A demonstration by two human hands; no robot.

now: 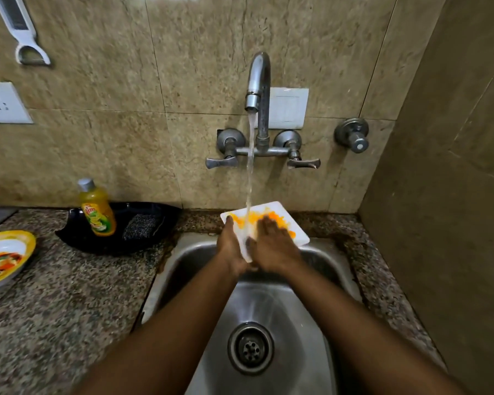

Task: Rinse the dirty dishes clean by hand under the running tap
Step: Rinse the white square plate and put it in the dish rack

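Over the steel sink (320, 283), in the single head view: a white square plate (293, 223) held tilted under the running tap (258, 81), stream (251, 166) landing near its middle, orange-yellow food residue smeared across the upper face. Left hand (230, 246) clamped on the plate's left edge, thumb over the rim, fingers hidden beneath. Right hand (274, 246) laid flat on the face, fingers together and spread against the surface, not gripping, apparently rubbing at the residue. Probably mid-rinse, with much of the stain not yet off. On the granite desk (69, 295) to the left, a second dirty dish, a yellow-rimmed plate (6, 258) with food remains, well apart from the sink and waiting. Behind it, a black tray (154, 212) carrying a yellow bottle of dish liquid (97, 209) and a dark scrubber (140, 226) just beside it. Risks from here: a wet plate held by one edge only, likely slippery, so a firm push from the flat right hand could slide it out of the left and drop it into the basin; water striking the tilted face could splash onto the desk or toward the wall socket (0, 102) at far left; residue washed down could gather at the drain (250, 349). Writing: red lettering on the bottle label, seemingly "Vim", partly turned away; nothing else legible.
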